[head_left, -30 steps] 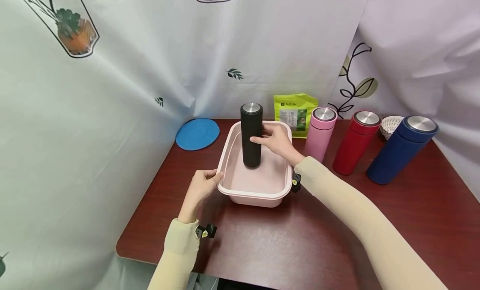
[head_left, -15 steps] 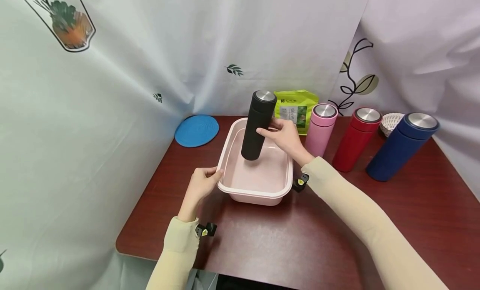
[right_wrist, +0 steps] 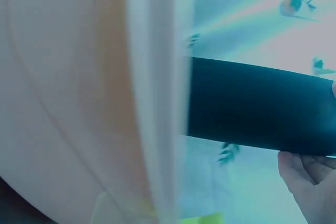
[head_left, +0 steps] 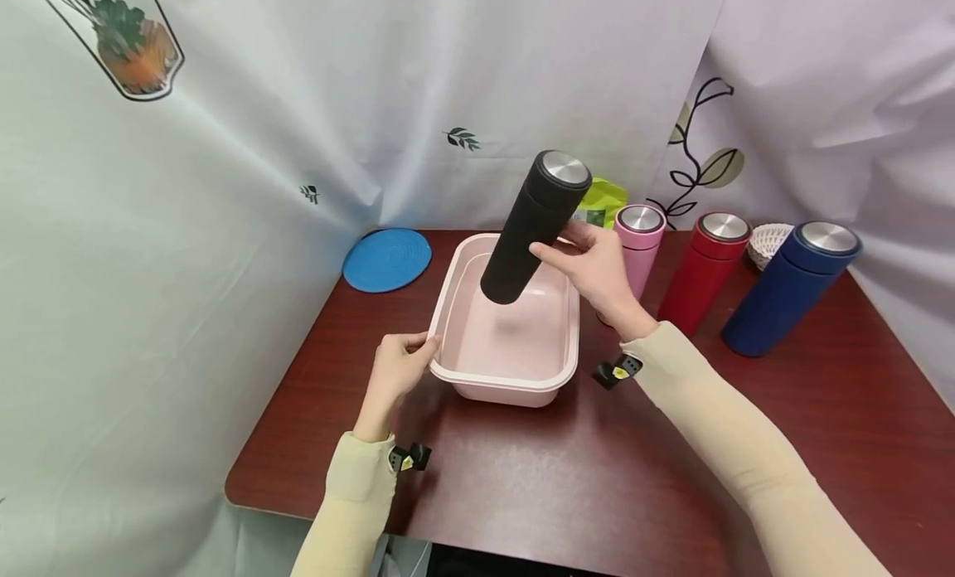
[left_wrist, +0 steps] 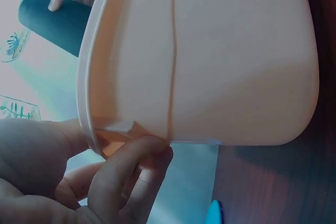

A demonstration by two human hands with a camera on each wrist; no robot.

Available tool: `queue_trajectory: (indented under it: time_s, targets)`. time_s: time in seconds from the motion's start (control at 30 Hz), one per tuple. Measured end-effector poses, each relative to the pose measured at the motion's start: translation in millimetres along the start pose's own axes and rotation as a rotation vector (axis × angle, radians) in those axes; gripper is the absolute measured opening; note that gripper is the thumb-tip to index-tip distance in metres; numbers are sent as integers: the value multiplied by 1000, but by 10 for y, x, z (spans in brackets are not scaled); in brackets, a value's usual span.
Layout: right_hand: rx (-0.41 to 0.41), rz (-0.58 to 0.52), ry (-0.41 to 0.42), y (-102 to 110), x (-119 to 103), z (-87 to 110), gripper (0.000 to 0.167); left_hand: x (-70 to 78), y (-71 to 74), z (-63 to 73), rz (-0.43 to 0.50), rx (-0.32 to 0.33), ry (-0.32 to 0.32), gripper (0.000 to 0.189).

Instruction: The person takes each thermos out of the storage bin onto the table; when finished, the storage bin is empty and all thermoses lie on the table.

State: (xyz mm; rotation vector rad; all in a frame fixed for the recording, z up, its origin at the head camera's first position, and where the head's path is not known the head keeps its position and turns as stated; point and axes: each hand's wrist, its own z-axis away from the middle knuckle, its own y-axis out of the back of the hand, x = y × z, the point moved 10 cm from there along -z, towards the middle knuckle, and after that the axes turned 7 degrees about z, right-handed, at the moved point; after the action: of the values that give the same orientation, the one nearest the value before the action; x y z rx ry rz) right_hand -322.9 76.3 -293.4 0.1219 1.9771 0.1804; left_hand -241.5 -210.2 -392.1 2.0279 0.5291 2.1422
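Note:
My right hand (head_left: 599, 270) grips a black thermos bottle (head_left: 528, 229) with a silver lid top. The bottle leans to the right, its lower end over the pink plastic basin (head_left: 515, 386). In the right wrist view the black bottle (right_wrist: 252, 106) passes behind the basin's rim, with fingers (right_wrist: 294, 174) on its side. My left hand (head_left: 400, 363) pinches the basin's near-left rim. In the left wrist view thumb and curled fingers (left_wrist: 126, 166) close on that rim, and the basin's side wall (left_wrist: 236, 61) fills much of the view.
A pink bottle (head_left: 637, 245), a red bottle (head_left: 701, 274) and a blue bottle (head_left: 791, 287) stand to the right on the dark red table (head_left: 567, 477). Behind them is a small white woven basket (head_left: 767, 242). A green packet (head_left: 603, 200) and a blue round mat (head_left: 387, 260) lie farther back.
My right hand has lifted the black bottle up and to the right, and the bottle has gone from upright inside the basin to tilted. My left hand stays on the rim.

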Motion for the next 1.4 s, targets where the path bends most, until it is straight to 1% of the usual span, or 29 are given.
queue_trajectory:
  time_s: [0.1, 0.2, 0.27, 0.5, 0.7, 0.83, 0.97, 1.07, 1.2, 1.37, 1.4]
  targets:
    - [25, -18, 63, 97, -169, 72, 46, -4, 9, 4, 10, 11, 1, 31]
    - [50, -1, 107, 204, -301, 152, 45, -13, 17, -1, 16, 25, 10, 31]
    - [68, 4, 123, 278, -371, 214, 44, -22, 19, -2, 19, 32, 16, 31]
    - [117, -93, 139, 505, -502, 453, 40, -37, 27, 7, 18, 53, 22, 31]
    - [173, -101, 143, 714, -518, 641, 39, -32, 21, 17, 13, 53, 30, 32]
    - [194, -115, 149, 830, -498, 729, 38, -26, 19, 27, 14, 50, 35, 33]
    - [234, -75, 131, 968, -471, 810, 38, -17, 4, 20, 20, 43, 36, 33]
    - [282, 5, 127, 1094, -471, 880, 39, -3, -19, 13, 24, 30, 34, 33]
    - [331, 39, 117, 1270, -453, 977, 41, 8, -48, 15, 19, 16, 36, 32]
    - [369, -15, 113, 1495, -381, 1098, 43, 4, -81, 18, 37, -11, 36, 32]
    - [379, -10, 111, 1537, -364, 1124, 43, -2, -82, 18, 42, -15, 39, 32]
